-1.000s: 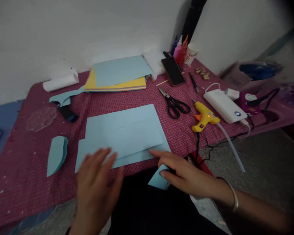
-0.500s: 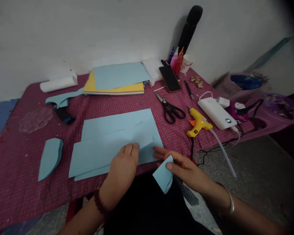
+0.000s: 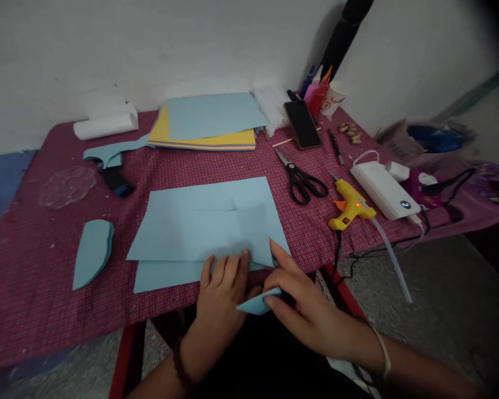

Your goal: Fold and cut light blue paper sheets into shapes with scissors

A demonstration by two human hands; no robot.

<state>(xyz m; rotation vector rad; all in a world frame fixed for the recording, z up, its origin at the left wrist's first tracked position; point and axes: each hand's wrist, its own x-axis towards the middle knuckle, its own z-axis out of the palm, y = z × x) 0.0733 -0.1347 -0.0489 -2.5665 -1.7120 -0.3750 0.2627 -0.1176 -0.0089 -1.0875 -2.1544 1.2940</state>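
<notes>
My left hand [image 3: 223,291] rests at the front edge of a light blue paper sheet [image 3: 183,235], its fingers laid on top and slightly apart. This sheet lies over a second blue sheet [image 3: 162,277] that shows along the front. Just to the right, my right hand [image 3: 301,302] is closed on a small blue paper piece [image 3: 258,303], pinched between thumb and fingers. Its index finger reaches to the right end of the upper sheet. A stack of curved blue paper cutouts [image 3: 93,252] lies left of the sheets.
Black-handled scissors [image 3: 301,180], a yellow glue gun [image 3: 351,205] with its glue stick, a white power bank [image 3: 385,188] and a phone [image 3: 303,124] lie to the right. Behind are stacked coloured papers [image 3: 208,143] and a white roll [image 3: 106,124]. Table front edge [image 3: 87,327] is close.
My left hand has moved down and right and now lies on the sheet's front edge. The upper sheet has shifted and lies flatter. My right hand has come closer with the small piece tilted.
</notes>
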